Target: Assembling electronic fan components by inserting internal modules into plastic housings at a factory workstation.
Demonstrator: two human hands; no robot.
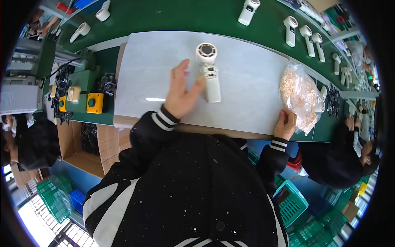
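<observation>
A cream handheld fan point(213, 88) lies on the pale work board point(247, 74), its round head with a dark grille pointing away from me. Small parts show at its neck, just above the plain handle. My left hand point(181, 91) is open to the left of the fan, fingers apart, with the thumb reaching the handle's edge. Over on the right, a clear plastic bag point(302, 96) full of small beige pieces rests on the board's right edge. My right hand point(285, 124) is at the bag's near left edge, its fingers curled together; what they pinch is hidden.
More cream fans point(290, 32) lie along the green bench point(181, 16) beyond the board. At left stand a green fixture with a yellow button box point(95, 103) and black bundles. A cardboard box point(80, 152) sits below. Other people point(349, 148) work on both sides.
</observation>
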